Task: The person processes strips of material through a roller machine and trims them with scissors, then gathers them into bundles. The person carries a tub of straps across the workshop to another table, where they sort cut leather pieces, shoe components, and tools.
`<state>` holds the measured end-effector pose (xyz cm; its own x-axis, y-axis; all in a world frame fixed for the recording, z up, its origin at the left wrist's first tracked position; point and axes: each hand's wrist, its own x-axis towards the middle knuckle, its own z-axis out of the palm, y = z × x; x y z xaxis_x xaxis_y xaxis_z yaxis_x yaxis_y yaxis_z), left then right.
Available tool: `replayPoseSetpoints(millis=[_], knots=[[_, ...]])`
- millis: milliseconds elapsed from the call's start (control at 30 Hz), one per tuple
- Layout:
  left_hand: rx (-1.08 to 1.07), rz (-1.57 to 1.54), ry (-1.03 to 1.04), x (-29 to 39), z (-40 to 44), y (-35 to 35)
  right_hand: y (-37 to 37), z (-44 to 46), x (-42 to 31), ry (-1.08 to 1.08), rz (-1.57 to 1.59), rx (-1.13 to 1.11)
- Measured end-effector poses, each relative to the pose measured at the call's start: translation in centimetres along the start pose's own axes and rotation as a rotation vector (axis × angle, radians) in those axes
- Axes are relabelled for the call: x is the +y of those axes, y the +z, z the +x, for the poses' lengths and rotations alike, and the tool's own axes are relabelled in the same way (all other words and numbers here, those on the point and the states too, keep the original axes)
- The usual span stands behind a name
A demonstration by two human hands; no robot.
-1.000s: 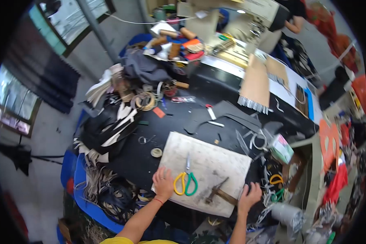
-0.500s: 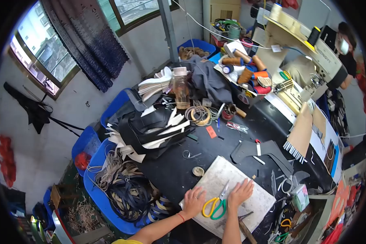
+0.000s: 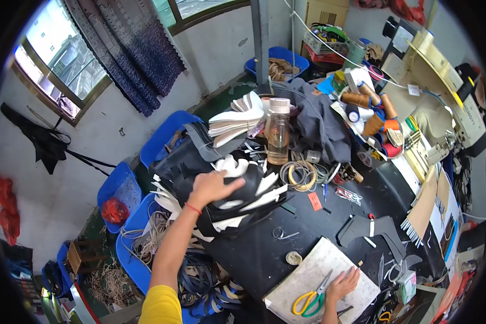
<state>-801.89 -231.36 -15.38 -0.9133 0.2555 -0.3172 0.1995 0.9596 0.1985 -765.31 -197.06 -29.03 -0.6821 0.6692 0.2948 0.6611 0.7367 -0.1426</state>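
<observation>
My left hand (image 3: 213,189) is stretched out over a pile of black and white cut pieces (image 3: 248,202) on the left of the table. Its thumb points right, apart from the fingers, and I cannot see it gripping anything. On the pale board (image 3: 286,286) near me, my right hand (image 3: 343,284) lies flat with its fingers extended. Just left of that hand rest scissors (image 3: 310,301) with one yellow and one green handle. A dark slim tool (image 3: 344,310) is partly hidden by the right wrist. Beside the board's upper left corner sits a small round pale object (image 3: 294,258).
Behind the pile stand a clear bottle (image 3: 278,135) and stacked white pieces (image 3: 235,121). Thread spools (image 3: 383,108) fill a box near the sewing machine (image 3: 443,92). Blue tubs (image 3: 125,264) line the table's left side. Grey cut pieces (image 3: 372,232) lie beyond the board.
My left hand has left the board and moved up and left to the pile. My right hand stays on the board beside the scissors. The camera view has shifted left.
</observation>
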Motion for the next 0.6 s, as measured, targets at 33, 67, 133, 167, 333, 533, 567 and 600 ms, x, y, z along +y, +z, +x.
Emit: replayPoseSetpoints(millis=[33, 67, 133, 167, 333, 533, 567, 600], knots=[[0.035, -0.013, 0.027, -0.1, -0.5, 0.5, 0.3, -0.1, 0.2, -0.004, -0.011, 0.001], [0.071, -0.025, 0.055, -0.3, -1.0, 1.1, 0.4, -0.1, 0.3, 0.000, -0.010, -0.006], [0.157, -0.008, 0.136, -0.3, -2.1, 2.2, 0.3, 0.0, 0.3, 0.006, -0.012, -0.027], [0.135, 0.003, 0.149, 0.2, -2.8, 1.9, 0.3, 0.0, 0.1, 0.016, -0.011, -0.035], [0.222, -0.006, 0.264, 0.1, -4.2, 3.2, 0.7, -0.1, 0.3, 0.032, -0.040, -0.053], [0.256, -0.211, 0.348, -1.3, -1.7, 4.1, 0.1, 0.0, 0.1, 0.025, -0.034, -0.061], [0.172, -0.174, 0.280, -2.5, -0.3, 3.5, -0.1, 0.1, -0.2, 0.018, -0.040, -0.059], [0.090, -0.133, 0.217, -4.0, 1.7, 2.2, -0.1, 0.2, -0.3, 0.016, -0.044, -0.055]])
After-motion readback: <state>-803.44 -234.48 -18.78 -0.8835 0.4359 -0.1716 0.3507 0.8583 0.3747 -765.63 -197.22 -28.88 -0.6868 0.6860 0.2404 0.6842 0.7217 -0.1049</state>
